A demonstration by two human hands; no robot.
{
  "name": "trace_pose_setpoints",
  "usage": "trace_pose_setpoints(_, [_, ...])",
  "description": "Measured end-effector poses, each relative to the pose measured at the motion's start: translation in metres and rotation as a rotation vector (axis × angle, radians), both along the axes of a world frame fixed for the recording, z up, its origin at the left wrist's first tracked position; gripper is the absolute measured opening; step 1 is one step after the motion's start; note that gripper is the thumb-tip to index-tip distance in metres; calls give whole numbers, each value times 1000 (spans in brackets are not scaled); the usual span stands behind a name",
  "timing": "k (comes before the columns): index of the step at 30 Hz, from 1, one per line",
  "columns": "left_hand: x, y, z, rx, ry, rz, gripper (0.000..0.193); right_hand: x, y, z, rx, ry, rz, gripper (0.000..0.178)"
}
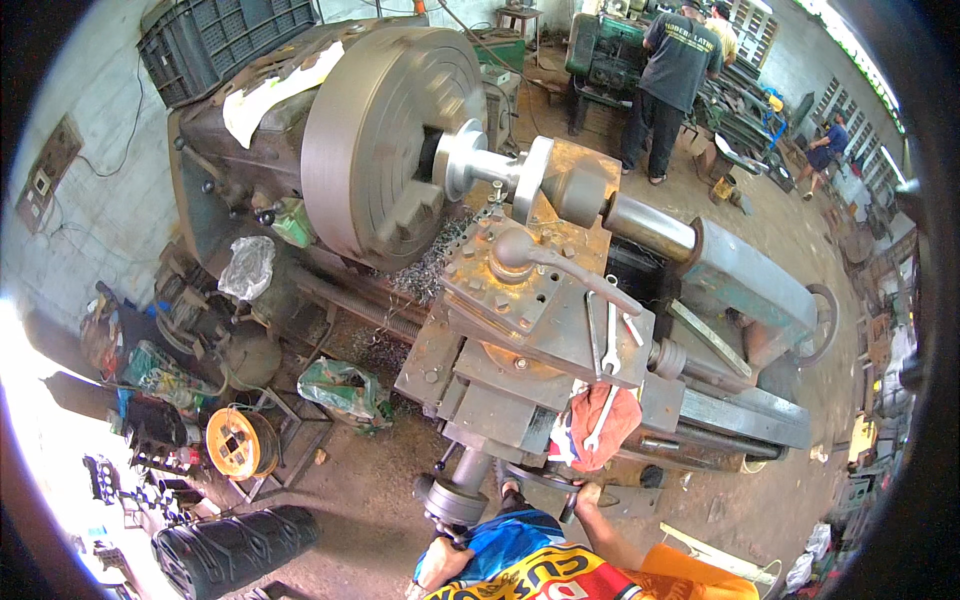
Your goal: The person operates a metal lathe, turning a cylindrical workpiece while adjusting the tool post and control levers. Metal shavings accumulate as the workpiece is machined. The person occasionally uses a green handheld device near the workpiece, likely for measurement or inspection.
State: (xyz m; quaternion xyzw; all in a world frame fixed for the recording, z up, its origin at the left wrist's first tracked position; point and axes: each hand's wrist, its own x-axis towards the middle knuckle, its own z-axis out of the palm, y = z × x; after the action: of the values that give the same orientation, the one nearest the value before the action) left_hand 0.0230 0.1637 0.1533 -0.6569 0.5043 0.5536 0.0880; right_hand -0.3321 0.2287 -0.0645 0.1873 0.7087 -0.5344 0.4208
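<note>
I stand at a large metal lathe. My left hand (443, 562) is closed at the crank handle (456, 536) under the round dial collar (456, 503); its fingers show only in part. My right hand (588, 497) grips the dark handle (569, 508) of a handwheel (535, 478) to the right of it. Ahead, the big chuck (385, 140) looks blurred, as if spinning, and carries a shiny stepped metal workpiece (490, 165). The tailstock (755, 285) supports its right end. Below the workpiece sits the tool post (505, 275) with its ball-ended lever (570, 262).
Wrenches (610, 335) and a red cloth (605, 425) lie on the carriage. Metal shavings (425, 270) gather below the chuck. A wire spool (240, 442) and a black ribbed drum (235, 553) are at left. People (683, 60) stand by another machine at the back.
</note>
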Motion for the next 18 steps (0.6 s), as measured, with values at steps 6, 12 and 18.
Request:
trace_pose_setpoints(6, [2, 1, -6, 19, -37, -18, 51, 2, -3, -4, 13, 25, 24, 28])
trace_pose_setpoints(12, [-3, 1, 0, 35, -107, -6, 53, -3, 0, -10, 16, 35, 35, 29])
trace_pose_setpoints(18, [0, -3, 4, 76, -107, -39, 56, -7, 1, -13, -15, -109, -94, 30])
